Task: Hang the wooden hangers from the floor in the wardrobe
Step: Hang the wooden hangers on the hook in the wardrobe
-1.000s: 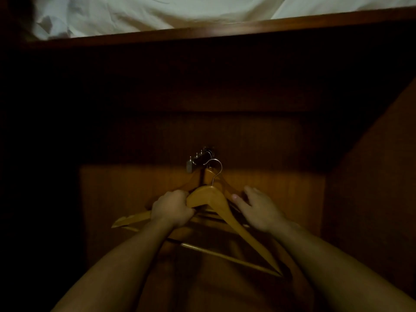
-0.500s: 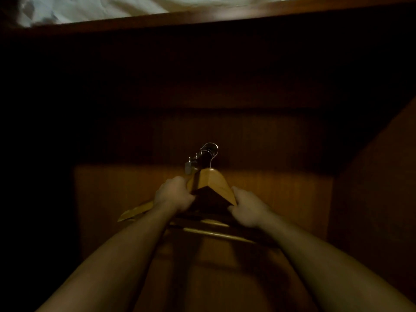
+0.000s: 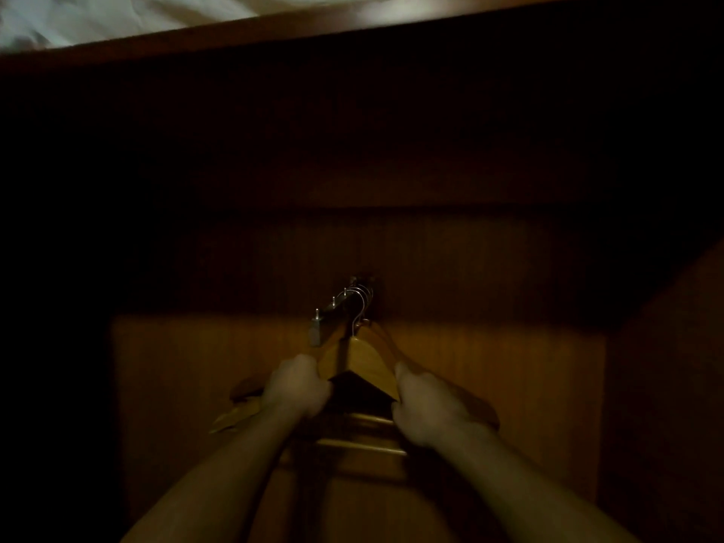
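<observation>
Inside the dim wardrobe a metal pull-out rail (image 3: 333, 307) with small pegs juts toward me from the back panel. Several wooden hangers (image 3: 370, 360) hang on it in a stack, their steel hooks (image 3: 362, 299) bunched over the rail's far end. My left hand (image 3: 295, 388) grips the left shoulder of the nearest hanger. My right hand (image 3: 425, 405) grips its right shoulder. The hangers' bottom bars (image 3: 360, 446) show between my wrists. The tips of the left arms (image 3: 235, 417) poke out beyond my left hand.
The wardrobe's wooden back panel (image 3: 489, 378) is lit in its lower part and dark above. A wooden side wall (image 3: 666, 386) stands at the right. Above runs a wooden top edge (image 3: 352, 25) with white fabric (image 3: 117, 13) over it. The left side is black.
The nearest hanger has gone from tilted and held low to level on the rail, its hook now over the rail with the others. Both hands have moved in to its shoulders.
</observation>
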Action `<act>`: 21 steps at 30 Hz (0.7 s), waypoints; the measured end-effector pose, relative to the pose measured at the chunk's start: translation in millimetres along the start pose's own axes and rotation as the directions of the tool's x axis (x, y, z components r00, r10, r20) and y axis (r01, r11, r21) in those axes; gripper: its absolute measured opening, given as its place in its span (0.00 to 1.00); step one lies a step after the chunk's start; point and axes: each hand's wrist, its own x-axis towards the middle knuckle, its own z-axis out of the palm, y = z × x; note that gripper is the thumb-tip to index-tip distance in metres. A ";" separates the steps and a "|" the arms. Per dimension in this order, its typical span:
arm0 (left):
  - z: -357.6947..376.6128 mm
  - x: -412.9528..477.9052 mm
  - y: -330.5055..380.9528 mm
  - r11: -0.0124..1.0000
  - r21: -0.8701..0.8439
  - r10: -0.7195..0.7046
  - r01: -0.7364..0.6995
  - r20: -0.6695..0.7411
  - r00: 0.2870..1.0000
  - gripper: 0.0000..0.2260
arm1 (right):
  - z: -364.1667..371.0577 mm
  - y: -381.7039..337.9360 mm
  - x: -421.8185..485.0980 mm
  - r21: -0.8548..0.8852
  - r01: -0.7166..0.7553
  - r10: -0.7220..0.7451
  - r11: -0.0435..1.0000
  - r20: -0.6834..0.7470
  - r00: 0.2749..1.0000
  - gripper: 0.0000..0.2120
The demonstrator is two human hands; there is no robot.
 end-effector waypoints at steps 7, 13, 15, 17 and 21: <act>-0.7 -0.9 -1.0 1.000 -0.010 -0.001 0.001 -0.022 1.000 0.04 | -6.2 -2.3 -4.0 -0.003 -0.037 0.037 0.999 -0.003 0.999 0.18; -18.6 -10.0 -4.5 0.999 0.020 -0.049 0.048 0.028 0.998 0.15 | -15.4 -5.0 -19.9 -0.044 -0.068 0.068 0.997 -0.014 0.998 0.21; -27.3 -16.3 -7.8 0.996 0.057 -0.076 0.075 0.012 0.997 0.24 | -21.2 -7.8 -26.6 -0.063 -0.072 0.070 0.995 -0.039 0.997 0.22; -34.9 -22.8 -11.7 0.992 0.094 -0.090 0.090 -0.006 0.996 0.32 | -28.3 -11.8 -33.5 -0.063 -0.070 0.066 0.996 -0.055 0.996 0.22; -50.8 -40.7 -17.5 0.986 0.142 -0.094 0.093 0.003 0.996 0.38 | -41.5 -27.0 -48.6 -0.095 -0.056 0.053 0.994 -0.037 0.998 0.22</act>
